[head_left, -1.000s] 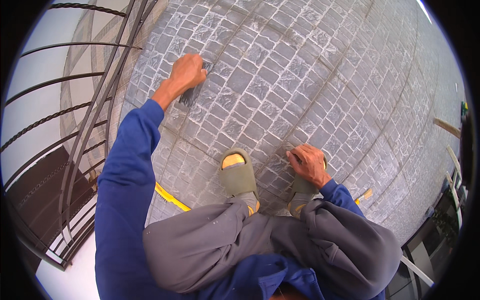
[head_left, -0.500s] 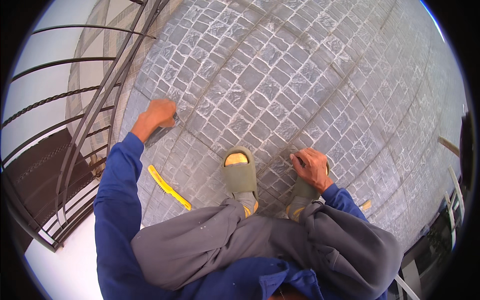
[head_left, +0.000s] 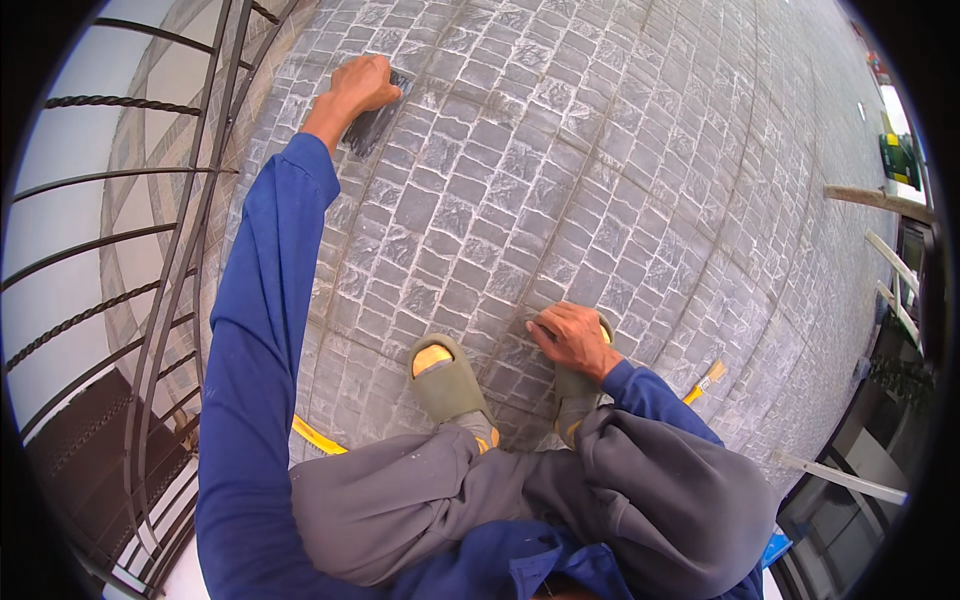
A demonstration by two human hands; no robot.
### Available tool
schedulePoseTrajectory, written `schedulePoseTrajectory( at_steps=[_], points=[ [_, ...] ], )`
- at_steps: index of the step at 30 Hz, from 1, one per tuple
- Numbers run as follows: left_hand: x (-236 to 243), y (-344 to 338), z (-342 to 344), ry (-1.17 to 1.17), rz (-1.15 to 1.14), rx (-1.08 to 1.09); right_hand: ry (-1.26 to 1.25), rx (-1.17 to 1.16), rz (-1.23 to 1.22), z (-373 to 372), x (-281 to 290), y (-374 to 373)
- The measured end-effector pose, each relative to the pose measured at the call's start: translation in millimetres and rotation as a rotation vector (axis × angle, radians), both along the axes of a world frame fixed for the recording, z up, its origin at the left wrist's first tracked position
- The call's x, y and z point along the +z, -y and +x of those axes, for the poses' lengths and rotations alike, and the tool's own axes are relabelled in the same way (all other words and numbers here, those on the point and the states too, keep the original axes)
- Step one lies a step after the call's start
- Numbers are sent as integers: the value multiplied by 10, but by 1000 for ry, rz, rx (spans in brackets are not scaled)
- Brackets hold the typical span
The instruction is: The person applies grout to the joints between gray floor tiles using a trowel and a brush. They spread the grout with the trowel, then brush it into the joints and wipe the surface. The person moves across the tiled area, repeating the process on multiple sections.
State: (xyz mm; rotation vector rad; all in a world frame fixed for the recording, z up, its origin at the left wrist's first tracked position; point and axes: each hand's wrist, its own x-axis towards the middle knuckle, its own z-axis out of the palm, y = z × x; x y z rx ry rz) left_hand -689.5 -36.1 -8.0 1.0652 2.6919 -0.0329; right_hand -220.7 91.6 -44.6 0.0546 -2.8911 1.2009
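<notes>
Dark flat scraper-like tool (head_left: 372, 125), maybe trowel, on grey cobble paving (head_left: 600, 180) at far left edge by iron railing (head_left: 190, 250); long axis slants down-left. Left hand (head_left: 358, 88) nearer, fingers clenched on tool. Right hand (head_left: 572, 338) released, flat on paving beside sandalled foot (head_left: 446, 380).

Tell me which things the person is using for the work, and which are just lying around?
In use:
- left hand, gripping a dark sponge pad
- grey stone paving, under the pad
- right hand, braced on the paving

Lying about:
- yellow-handled brush
- yellow strip by the knee
- metal railing
</notes>
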Motion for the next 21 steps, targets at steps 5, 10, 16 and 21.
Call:
schedulePoseTrajectory(
  at_steps=[5, 10, 16, 21],
  points=[
    [-140, -82, -29, 24, -39, 106, 11, 11, 1, -11, -8, -2],
    [-302, 119, 196, 102, 304, 259, 18, 24, 16, -43, -5, -3],
    [-318, 341, 167, 328, 347, 343, 24, 44, 18, -54, 14, -2],
    [-348, 411, 259, 172, 300, 268, 37, 40, 21, -38, 10, -13]
  ],
)
